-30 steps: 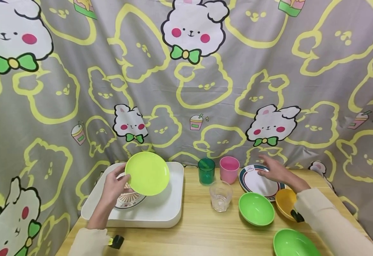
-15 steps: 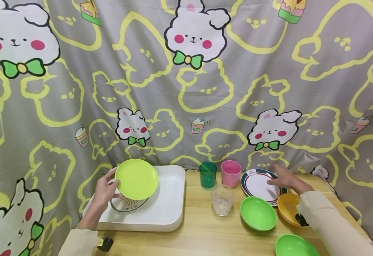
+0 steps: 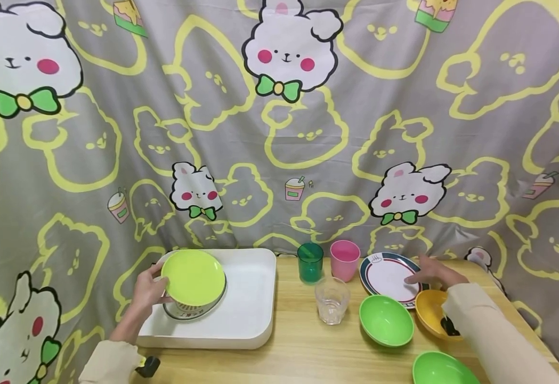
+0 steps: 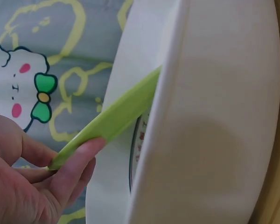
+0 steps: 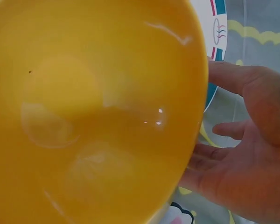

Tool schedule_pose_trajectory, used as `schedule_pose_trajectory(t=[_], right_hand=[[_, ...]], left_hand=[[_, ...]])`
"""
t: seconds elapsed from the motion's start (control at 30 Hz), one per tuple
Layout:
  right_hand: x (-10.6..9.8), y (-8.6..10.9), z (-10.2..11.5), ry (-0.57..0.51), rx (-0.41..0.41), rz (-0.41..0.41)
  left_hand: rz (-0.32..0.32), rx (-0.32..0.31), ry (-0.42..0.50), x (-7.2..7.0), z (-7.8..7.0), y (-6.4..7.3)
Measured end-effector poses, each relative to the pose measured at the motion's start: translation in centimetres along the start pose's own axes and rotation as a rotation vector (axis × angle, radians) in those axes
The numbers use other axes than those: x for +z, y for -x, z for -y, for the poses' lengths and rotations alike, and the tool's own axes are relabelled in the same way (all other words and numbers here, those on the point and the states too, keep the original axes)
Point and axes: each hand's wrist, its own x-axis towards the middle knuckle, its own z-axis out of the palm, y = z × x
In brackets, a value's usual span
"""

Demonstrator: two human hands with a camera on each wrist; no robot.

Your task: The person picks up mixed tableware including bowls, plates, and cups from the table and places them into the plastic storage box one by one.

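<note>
My left hand pinches a yellow-green plate by its left edge, tilted above the white tray. Beneath it, a patterned plate lies in the tray, mostly covered from the head view. In the left wrist view, thumb and fingers grip the rim of the yellow-green plate. On the right, my right hand is at the right side of a white plate with a dark blue-green rim, fingers relaxed. An orange bowl hides part of those fingertips in the right wrist view, so contact is unclear.
A green cup and a pink cup stand at the back, with a clear glass before them. Nearer are one green bowl and another green bowl at the front edge of view. A patterned curtain hangs behind.
My left hand has moved left and down with the yellow-green plate, bringing it over the patterned plate. My right hand has shifted slightly right and down along the rimmed plate.
</note>
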Motion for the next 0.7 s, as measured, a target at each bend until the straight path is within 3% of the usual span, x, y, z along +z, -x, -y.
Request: schedule_pose_trajectory(t=[0.27, 0.53, 0.7], right_hand=[[0.1, -0.2, 0.5, 0.048, 0.012, -0.015], [0.1, -0.1, 1.0, 0.139, 0.009, -0.020], [0.1, -0.2, 1.0, 0.116, 0.037, -0.028]], left_hand=[[-0.010, 0.001, -0.067, -0.4, 0.7, -0.7], [0.025, -0.022, -0.059, -0.7, 1.4, -1.1], [0.035, -0.027, -0.084, -0.7, 1.7, -1.3]])
